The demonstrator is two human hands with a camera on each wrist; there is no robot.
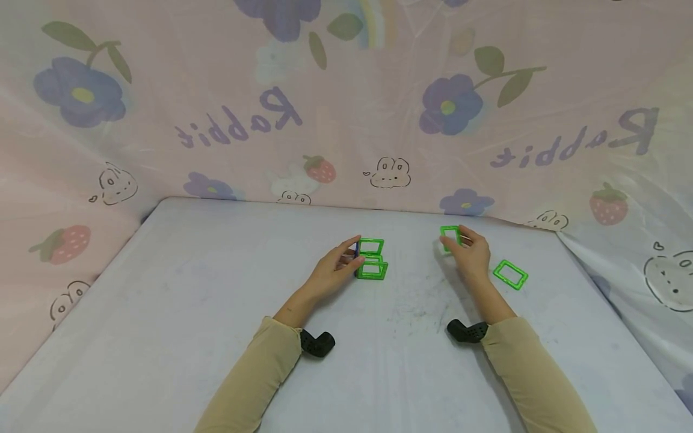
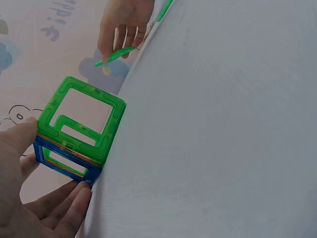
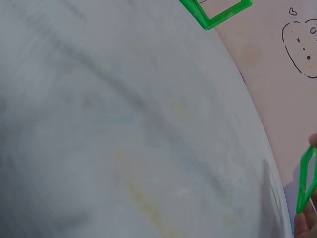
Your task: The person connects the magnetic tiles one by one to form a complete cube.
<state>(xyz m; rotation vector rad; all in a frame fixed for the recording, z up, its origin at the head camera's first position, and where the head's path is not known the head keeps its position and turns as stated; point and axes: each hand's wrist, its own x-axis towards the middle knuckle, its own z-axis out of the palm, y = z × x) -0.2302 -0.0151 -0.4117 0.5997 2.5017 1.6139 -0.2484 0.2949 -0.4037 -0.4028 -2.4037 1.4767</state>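
My left hand [image 1: 328,269] grips the left side of a small build of green magnetic tiles [image 1: 371,263] standing on the table. Its thumb lies along the near edge and the other fingers reach round the far side. On the gripped side is a blue tile [image 2: 91,174], seen below the square green one in the left wrist view. To the right, my right hand [image 1: 472,255] pinches a single green tile frame [image 1: 450,228] between thumb and fingers, apart from the build. That tile also shows at the right edge [image 3: 303,178] of the right wrist view.
A loose green rectangular tile frame [image 1: 506,281] lies flat on the white-covered table [image 1: 411,373], just right of my right hand. Behind the table hangs a pink curtain [image 1: 346,120] printed with flowers and rabbits. Black devices [image 1: 318,344] sit at both wrists.
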